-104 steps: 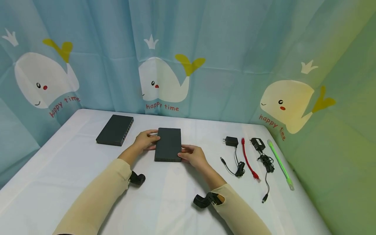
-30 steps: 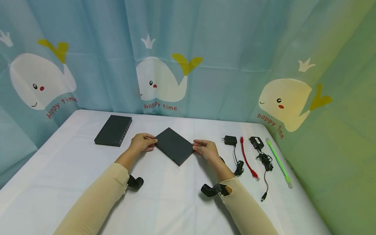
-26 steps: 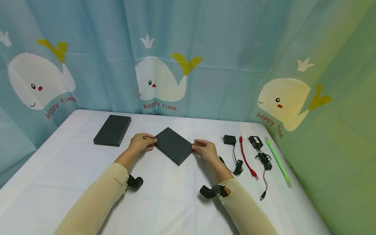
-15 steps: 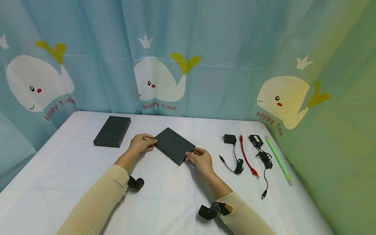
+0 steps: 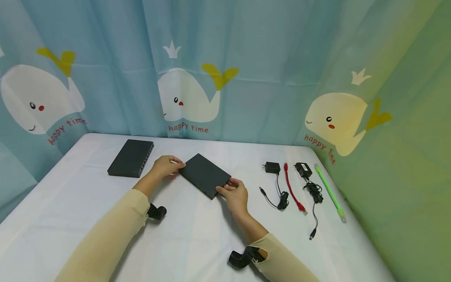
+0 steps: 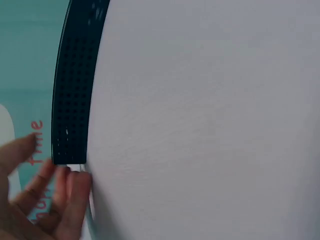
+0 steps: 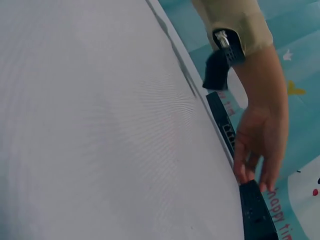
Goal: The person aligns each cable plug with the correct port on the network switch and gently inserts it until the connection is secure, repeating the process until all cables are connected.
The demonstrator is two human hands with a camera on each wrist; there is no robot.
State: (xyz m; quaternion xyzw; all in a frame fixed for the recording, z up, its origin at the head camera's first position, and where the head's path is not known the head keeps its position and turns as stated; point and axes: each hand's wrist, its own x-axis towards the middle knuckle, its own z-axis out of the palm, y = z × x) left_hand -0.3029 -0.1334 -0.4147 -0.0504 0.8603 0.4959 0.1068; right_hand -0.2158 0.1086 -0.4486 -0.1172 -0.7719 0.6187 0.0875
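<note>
A flat black network switch (image 5: 205,175) lies turned diagonally between the hands in the head view. My right hand (image 5: 235,194) pinches its near right corner, thumb on top and fingers at the edge. At the left corner is my left hand (image 5: 165,166), close against the edge. In the left wrist view a vented side of the switch (image 6: 77,95) shows, and the blurred left hand (image 6: 50,200) has its thumb apart from the box and its fingers near the end. The right wrist view shows the left hand (image 7: 260,137) by the switch's end (image 7: 257,212).
A second black network switch (image 5: 130,158) with a row of ports lies at the back left. To the right are a power adapter (image 5: 272,167), a red network cable (image 5: 291,188), another adapter (image 5: 303,170) and a green cable (image 5: 330,192). A whale-patterned curtain (image 5: 267,109) stands behind the table.
The switch was turned from straight to diagonal over the last seconds. My right hand moved from its right corner to the near corner. Just now my left hand shifted slightly along the edge.
</note>
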